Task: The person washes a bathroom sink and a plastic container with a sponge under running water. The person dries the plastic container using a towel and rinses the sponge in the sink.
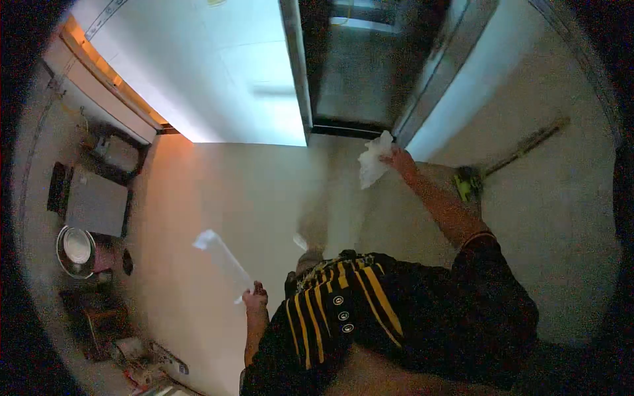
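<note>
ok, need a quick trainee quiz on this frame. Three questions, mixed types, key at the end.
1. True or false: the left hand holds a long white strip.
2. The right hand holds: A) a bottle; B) a crumpled white piece; C) a phone.
3. Fill in: the long-handled tool with a green head is on the person's ____ side.

Key: 1. True. 2. B. 3. Right.

The dim, grainy view curves into black edges, brightest along the pale wall (224,86)
</note>
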Action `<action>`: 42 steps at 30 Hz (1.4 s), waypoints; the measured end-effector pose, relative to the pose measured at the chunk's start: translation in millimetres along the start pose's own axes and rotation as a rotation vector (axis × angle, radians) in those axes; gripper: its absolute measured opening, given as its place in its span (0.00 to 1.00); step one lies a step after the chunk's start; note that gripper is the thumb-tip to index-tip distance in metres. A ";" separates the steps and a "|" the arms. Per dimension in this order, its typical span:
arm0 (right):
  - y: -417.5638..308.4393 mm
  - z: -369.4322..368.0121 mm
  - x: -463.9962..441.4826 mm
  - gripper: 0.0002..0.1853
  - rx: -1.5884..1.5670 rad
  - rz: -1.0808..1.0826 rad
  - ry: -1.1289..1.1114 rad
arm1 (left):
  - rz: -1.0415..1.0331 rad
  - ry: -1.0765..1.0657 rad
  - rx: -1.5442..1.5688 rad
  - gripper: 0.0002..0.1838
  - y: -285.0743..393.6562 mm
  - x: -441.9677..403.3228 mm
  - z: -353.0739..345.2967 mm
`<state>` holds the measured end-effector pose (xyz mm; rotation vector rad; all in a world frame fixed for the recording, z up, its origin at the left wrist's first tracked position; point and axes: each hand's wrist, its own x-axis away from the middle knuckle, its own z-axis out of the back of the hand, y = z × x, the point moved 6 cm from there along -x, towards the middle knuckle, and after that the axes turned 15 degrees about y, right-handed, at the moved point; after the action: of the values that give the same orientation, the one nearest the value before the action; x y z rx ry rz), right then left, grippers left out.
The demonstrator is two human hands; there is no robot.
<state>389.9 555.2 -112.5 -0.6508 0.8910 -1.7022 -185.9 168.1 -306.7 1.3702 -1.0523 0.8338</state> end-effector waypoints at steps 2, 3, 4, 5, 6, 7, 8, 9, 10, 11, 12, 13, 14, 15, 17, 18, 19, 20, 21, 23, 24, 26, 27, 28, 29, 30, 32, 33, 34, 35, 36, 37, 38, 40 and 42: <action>42.3 -48.0 -54.2 0.22 0.103 0.091 0.050 | -0.020 0.059 0.016 0.21 2.3 -37.6 -10.9; 34.5 -48.7 -63.1 0.22 0.303 0.473 0.140 | -0.021 0.069 0.024 0.21 8.2 -51.9 -20.6; 33.1 -55.2 -68.7 0.23 0.510 0.856 0.223 | -0.023 0.081 0.025 0.21 11.7 -69.1 -31.2; 55.0 -62.1 -85.3 0.20 0.460 0.586 0.060 | -0.031 0.088 0.021 0.21 19.9 -84.9 -42.9; 78.8 -67.5 -98.0 0.18 0.436 0.307 -0.056 | -0.043 0.088 0.020 0.21 27.8 -99.8 -58.3; 153.6 -78.7 -127.5 0.18 0.337 0.493 0.095 | -0.054 0.083 0.008 0.21 36.7 -113.8 -79.5; 193.2 -82.3 -142.2 0.18 0.265 0.684 0.252 | -0.062 0.072 0.003 0.21 43.7 -121.2 -100.1; 242.1 -83.7 -159.5 0.19 0.349 0.689 0.292 | -0.072 0.064 -0.007 0.21 51.4 -132.9 -121.6; 260.0 -79.2 -166.9 0.21 0.433 0.693 0.330 | -0.072 0.050 -0.009 0.21 59.6 -142.8 -142.9; 301.8 -77.6 -171.1 0.22 -0.068 0.338 0.228 | -0.082 0.038 -0.006 0.21 67.5 -150.5 -164.2; 327.8 -82.9 -179.1 0.23 -0.351 0.164 0.037 | -0.089 0.035 0.008 0.21 72.1 -153.2 -188.3; 355.5 -88.0 -185.4 0.23 -0.608 -0.056 -0.113 | -0.105 0.034 0.051 0.22 77.1 -134.8 -216.5; 322.9 -67.5 -191.0 0.21 -0.645 -0.066 -0.316 | -0.121 0.033 0.094 0.23 81.1 -110.4 -247.8; 309.0 -44.2 -207.1 0.20 -0.313 -0.237 -0.207 | -0.106 0.031 0.116 0.23 89.8 -85.5 -272.6; 283.9 -14.6 -228.0 0.18 0.037 -0.389 -0.108 | -0.021 -0.060 0.170 0.22 90.7 -64.0 -305.8; 258.5 -9.3 -245.6 0.16 -0.046 -0.331 -0.042 | -0.015 -0.056 0.198 0.22 87.2 -62.9 -313.4; 232.7 -3.7 -262.9 0.15 -0.127 -0.269 0.017 | -0.020 -0.026 0.199 0.21 82.5 -58.6 -322.4; 204.0 -1.0 -298.1 0.15 -0.153 -0.218 0.048 | -0.024 0.002 0.209 0.21 76.2 -55.7 -337.4; 180.2 -1.8 -335.0 0.15 -0.145 -0.179 0.056 | -0.013 0.005 0.253 0.21 67.9 -59.7 -345.8; 123.8 -0.5 -410.6 0.15 -0.110 -0.091 0.047 | -0.066 -0.090 0.267 0.19 39.6 -60.7 -353.8; 66.5 10.1 -435.5 0.15 -0.112 -0.039 0.054 | -0.054 -0.098 0.329 0.19 56.3 -32.2 -356.5; 21.0 -7.5 -493.5 0.15 -0.104 0.046 0.007 | -0.077 -0.033 0.458 0.19 15.4 -30.8 -334.5; -5.8 -24.4 -523.4 0.15 -0.103 0.088 -0.030 | -0.134 -0.009 0.433 0.19 -5.2 -12.8 -333.2; -30.4 -43.1 -546.3 0.15 -0.107 0.125 -0.069 | -0.147 0.018 0.487 0.19 -16.2 -0.4 -329.0; -51.5 -62.5 -571.4 0.15 -0.104 0.165 -0.110 | -0.052 0.025 0.560 0.18 -37.1 13.0 -330.7; -77.2 -85.1 -589.9 0.15 -0.100 0.204 -0.157 | 0.043 0.023 0.630 0.18 -60.7 17.7 -332.0; -133.0 -122.0 -611.4 0.15 -0.080 0.277 -0.253 | 0.017 0.041 0.687 0.19 -81.1 37.2 -327.3; -152.3 -143.9 -612.2 0.15 -0.080 0.304 -0.298 | -0.027 0.035 0.695 0.19 -92.7 38.2 -318.3; -174.5 -162.2 -611.3 0.15 -0.070 0.321 -0.342 | -0.020 0.064 0.701 0.19 -90.8 51.8 -318.7; -191.7 -179.2 -605.2 0.15 -0.071 0.339 -0.386 | 0.019 0.140 0.691 0.19 -87.4 62.3 -317.6; -207.4 -192.6 -597.0 0.15 -0.074 0.351 -0.426 | 0.060 0.209 0.675 0.20 -85.8 67.8 -316.2; -224.0 -205.5 -588.8 0.15 -0.064 0.352 -0.468 | 0.061 0.219 0.674 0.20 -81.8 71.3 -318.8; -255.5 -212.9 -580.7 0.15 -0.060 0.346 -0.507 | -0.024 0.234 0.661 0.20 -42.5 101.8 -318.3; -275.8 -227.6 -561.3 0.15 -0.051 0.344 -0.583 | -0.117 0.234 0.674 0.20 -29.7 113.9 -324.6; -291.6 -240.1 -534.5 0.15 -0.039 0.342 -0.659 | -0.033 0.241 0.773 0.21 -22.5 142.3 -334.0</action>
<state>198.7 1172.4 -8.2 -0.9511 0.5215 -1.0602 -82.8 481.1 -152.8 1.8474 -0.5206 1.4269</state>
